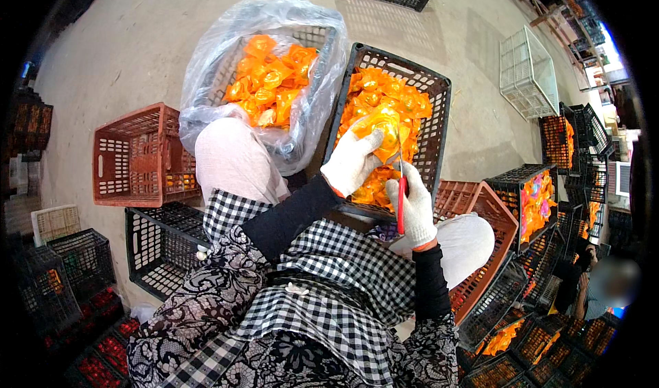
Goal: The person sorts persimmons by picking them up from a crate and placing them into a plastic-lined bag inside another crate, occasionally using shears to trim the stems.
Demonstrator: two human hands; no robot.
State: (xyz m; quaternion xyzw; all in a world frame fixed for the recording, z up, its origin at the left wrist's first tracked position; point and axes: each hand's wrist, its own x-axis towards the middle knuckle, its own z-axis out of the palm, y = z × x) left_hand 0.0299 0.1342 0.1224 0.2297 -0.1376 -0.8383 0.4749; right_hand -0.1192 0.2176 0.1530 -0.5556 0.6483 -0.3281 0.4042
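Observation:
My left hand (352,159), in a white knit glove, holds an orange-wrapped round item (383,125) over a black plastic crate (441,105). Clutched in my gloved right hand (418,203) is a bladed tool with a red handle (401,203); whether it is a knife or scissors is unclear. Its thin metal blade points away from me and meets the wrapped item or passes just beside it. More shiny orange-wrapped items (368,87) fill much of this crate. To its left, a crate lined with clear plastic film (216,43) holds a heap of similar wrapped items (273,76).
A reddish-brown crate (128,156) and a black crate (165,249) lie at left. Another reddish-brown crate (476,244) stands by my right knee. A white crate (527,74) sits farther right. Stacked crates (538,203) and a person (587,290) occupy the right side.

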